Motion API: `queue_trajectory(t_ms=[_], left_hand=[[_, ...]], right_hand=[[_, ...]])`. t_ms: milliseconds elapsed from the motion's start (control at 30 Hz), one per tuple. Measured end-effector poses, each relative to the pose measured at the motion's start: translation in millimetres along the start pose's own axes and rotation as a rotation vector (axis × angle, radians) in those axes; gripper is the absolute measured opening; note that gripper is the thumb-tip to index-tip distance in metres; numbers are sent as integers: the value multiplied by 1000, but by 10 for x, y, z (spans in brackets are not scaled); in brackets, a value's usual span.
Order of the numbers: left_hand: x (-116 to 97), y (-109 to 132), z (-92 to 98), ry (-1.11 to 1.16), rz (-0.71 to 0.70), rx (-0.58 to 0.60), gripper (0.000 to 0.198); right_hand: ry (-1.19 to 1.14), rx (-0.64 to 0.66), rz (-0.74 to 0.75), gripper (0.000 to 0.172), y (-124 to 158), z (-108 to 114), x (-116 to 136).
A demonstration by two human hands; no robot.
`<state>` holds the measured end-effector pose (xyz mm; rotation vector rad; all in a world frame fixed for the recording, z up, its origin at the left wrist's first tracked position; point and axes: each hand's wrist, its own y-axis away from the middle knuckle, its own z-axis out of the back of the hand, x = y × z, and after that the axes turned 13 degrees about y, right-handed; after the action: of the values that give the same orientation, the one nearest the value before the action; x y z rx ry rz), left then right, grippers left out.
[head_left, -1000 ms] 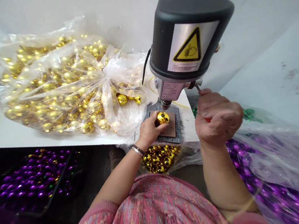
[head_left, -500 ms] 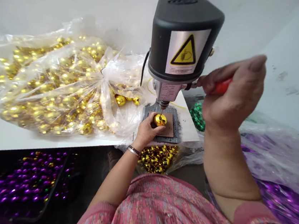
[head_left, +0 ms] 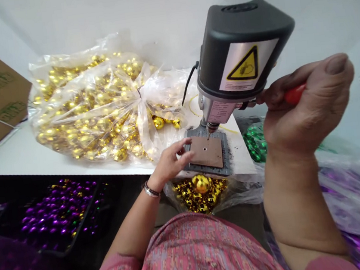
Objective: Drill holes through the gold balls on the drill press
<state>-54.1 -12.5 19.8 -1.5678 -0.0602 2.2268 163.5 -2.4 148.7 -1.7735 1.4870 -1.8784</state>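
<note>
The left hand (head_left: 171, 159) lets the ball (head_left: 201, 184) go, off the board (head_left: 215, 157).
Half a second ago I had that ball pinched beneath the bit (head_left: 208, 135); now I see it just past the table (head_left: 138, 168) edge, over the bag (head_left: 239, 195) of gold balls, too blurred to tell whether it falls or rests. The left hand holds nothing, thumb and fingers parted at the board's left edge. My right hand (head_left: 303, 105) is curled round the red grip (head_left: 295, 94) of the drill (head_left: 248, 49). I judge this ball's turn finished, leaving the board free for another.
</note>
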Motion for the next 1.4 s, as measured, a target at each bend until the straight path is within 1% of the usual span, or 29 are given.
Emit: queue_trajectory(t_ms=[67, 100, 200, 267, 367, 433, 467, 567, 667, 700, 767, 867, 933, 967, 1033, 1100, 1167, 1267, 1400], left_hand=[[45, -263, 105, -123, 84, -132, 38], [84, -419, 161, -203, 136, -168, 36], [234, -869, 325, -482, 385, -168, 41], [337, -1071, 413, -536, 422, -183, 43], [468, -1183, 501, -577, 437, -197, 56], [535, -1176, 535, -592, 440, -194, 62], [562, -1163, 545, -591, 436, -183, 62], [607, -1113, 558, -560, 423, -124, 56], [573, -1034, 541, -516, 412, -62, 52], [540, -991, 529, -467, 397, -46, 52], [449, -867, 498, -250, 348, -21, 56], [284, -602, 425, 292, 285, 42, 68], [190, -417, 355, 572, 304, 106, 69], [154, -337, 314, 677, 324, 133, 69], [111, -220, 224, 801, 373, 170, 68], [102, -165, 137, 831, 407, 185, 67], [113, -157, 69, 787, 408, 186, 66], [136, -180, 14, 648, 364, 189, 62], [150, -210, 0, 454, 278, 160, 56]], right_hand=[[14, 4, -14, 31, 5, 13, -6], [26, 13, -15, 31, 7, 23, -10], [44, 41, 1, 31, 12, 56, -22], [45, 47, 6, 33, 16, 74, -28], [42, 52, 0, 34, 26, 94, -37], [40, 54, 8, 34, 36, 103, -48], [42, 54, 15, 34, 41, 106, -55], [55, 58, 42, 34, 53, 115, -81], [68, 55, 64, 34, 60, 122, -104], [72, 56, 64, 34, 62, 124, -109], [73, 57, 59, 35, 67, 128, -116], [54, 61, 57, 35, 76, 124, -111], [36, 56, 53, 34, 81, 112, -98], [32, 52, 50, 34, 82, 106, -90], [34, 47, 48, 34, 83, 96, -78], [51, 56, 52, 34, 82, 95, -74], [67, 68, 59, 34, 81, 101, -77], [48, 80, 57, 34, 86, 112, -86], [-13, 72, 42, 34, 58, 96, -78]])
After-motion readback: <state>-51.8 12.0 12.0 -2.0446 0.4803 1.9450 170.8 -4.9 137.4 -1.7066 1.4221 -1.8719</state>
